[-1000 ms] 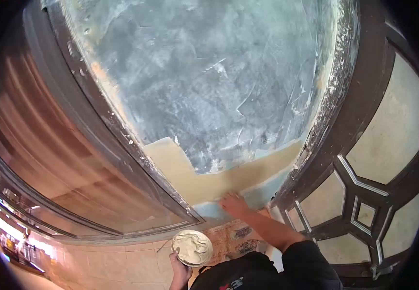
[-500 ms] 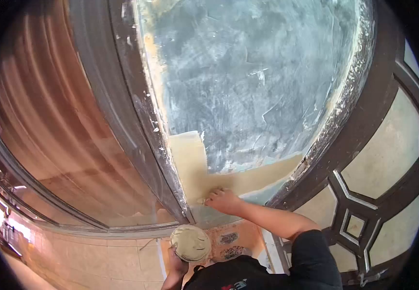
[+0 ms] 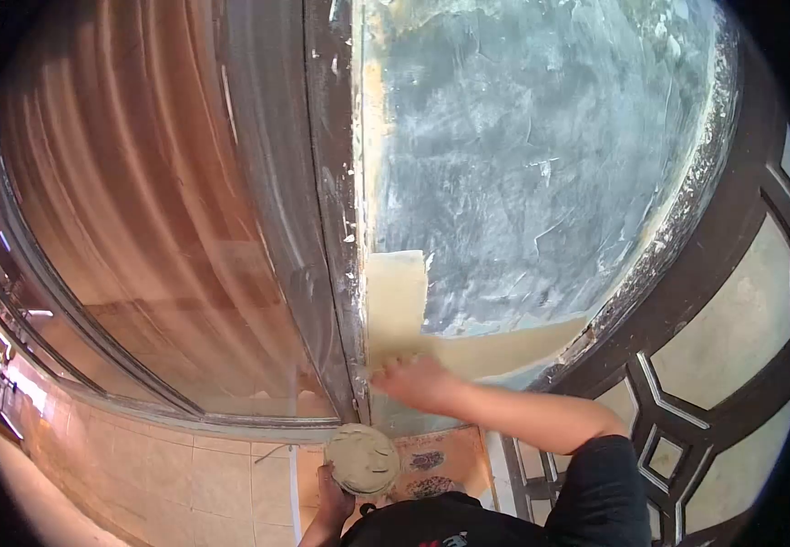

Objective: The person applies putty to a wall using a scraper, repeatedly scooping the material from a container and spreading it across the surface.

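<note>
My left hand [image 3: 334, 495] grips the rim of a round container [image 3: 361, 461] filled with beige-green paste, low in the view. My right hand [image 3: 413, 380] is against the lower left part of the wall, close to the dark frame; its fingers are curled and blurred, and whatever they hold is hidden. Around it lies a smooth beige layer [image 3: 397, 296], which rises in a strip at the left and runs right along the bottom. Above it the wall [image 3: 504, 173] is blue-grey and rough.
A dark frame [image 3: 327, 182] splashed with white borders the wall's left side, beside glass with a reddish curtain [image 3: 140, 182]. At the right stands a dark panelled door [image 3: 696, 310]. Tiles [image 3: 222, 479] and a stained orange sheet [image 3: 459, 456] cover the floor.
My right hand has moved left along the bottom of the wall, nearer the dark frame. The view has turned, so the wall sits further right. My left hand still holds the container.
</note>
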Tool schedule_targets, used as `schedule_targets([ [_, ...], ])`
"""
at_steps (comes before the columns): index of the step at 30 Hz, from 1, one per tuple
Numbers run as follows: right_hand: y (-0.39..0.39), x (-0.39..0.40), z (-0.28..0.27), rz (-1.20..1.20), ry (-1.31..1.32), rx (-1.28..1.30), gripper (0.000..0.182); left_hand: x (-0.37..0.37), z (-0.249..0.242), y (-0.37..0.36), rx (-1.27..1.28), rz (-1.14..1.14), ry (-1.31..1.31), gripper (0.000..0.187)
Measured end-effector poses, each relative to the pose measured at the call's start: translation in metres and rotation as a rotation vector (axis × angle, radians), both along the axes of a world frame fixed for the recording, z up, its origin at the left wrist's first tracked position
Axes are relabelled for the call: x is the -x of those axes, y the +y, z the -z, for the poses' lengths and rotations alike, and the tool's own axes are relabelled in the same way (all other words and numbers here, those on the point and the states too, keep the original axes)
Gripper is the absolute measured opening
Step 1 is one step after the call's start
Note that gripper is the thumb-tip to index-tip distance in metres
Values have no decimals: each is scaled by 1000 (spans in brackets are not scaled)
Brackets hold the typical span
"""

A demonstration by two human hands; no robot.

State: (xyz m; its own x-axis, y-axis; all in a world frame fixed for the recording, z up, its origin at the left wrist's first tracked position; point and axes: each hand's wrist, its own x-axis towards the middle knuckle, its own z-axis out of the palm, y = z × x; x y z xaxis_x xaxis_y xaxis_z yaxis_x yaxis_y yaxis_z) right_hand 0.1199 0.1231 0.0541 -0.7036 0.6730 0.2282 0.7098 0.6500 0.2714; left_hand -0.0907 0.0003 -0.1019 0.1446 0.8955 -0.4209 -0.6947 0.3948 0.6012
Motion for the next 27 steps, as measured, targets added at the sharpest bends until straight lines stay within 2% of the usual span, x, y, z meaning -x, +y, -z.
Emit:
schedule_targets([
  [2,9,-2,34,-54,-56,81,18,6,7,1,-24,27,-46,54],
  [4,21,-1,43,28,-204,172,19,9,4,4,-58,54,-89,54],
  [5,28,1,25,78,-20,90,15,9,-8,4,-85,44,-62,54],
  [7,22,0,-77,76,101,-112,9,8,-21,4,-112,36,-38,54],
  [9,16,-13,-163,37,275,-432,4,8,-24,4,-121,-13,-11,54],
  [10,-5,-23,-226,123,502,-617,9,9,-25,1,-109,-15,-13,54],
  [12,-13,-34,-237,99,855,-516,16,11,-30,10,-55,-10,-88,56],
  [13,-17,-40,-227,97,856,-515,16,11,-34,14,-55,-12,-88,56],
  [15,-28,-48,-181,123,1285,-79,23,10,-45,20,-154,-14,-55,53],
  [16,-32,-40,-156,10,1468,81,27,7,-52,24,-149,-16,-57,53],
  [17,-31,-43,-124,94,1379,70,27,5,-60,28,-212,-41,-53,52],
  [18,-33,-47,-96,159,1427,382,28,5,-64,29,-273,-69,-47,52],
  [19,-36,-47,-74,249,1439,553,27,5,-57,32,-240,-102,-194,50],
  [20,-39,-48,-56,243,1436,566,27,7,-53,34,-236,-114,-191,50],
  [22,-47,-50,-35,259,1341,791,28,10,-47,34,-245,-108,-211,52],
  [26,-62,-46,-38,265,1182,733,25,12,-42,28,-264,-73,-192,54],
  [27,-64,-41,-41,211,1036,637,23,15,-26,25,-425,-57,42,46],
])
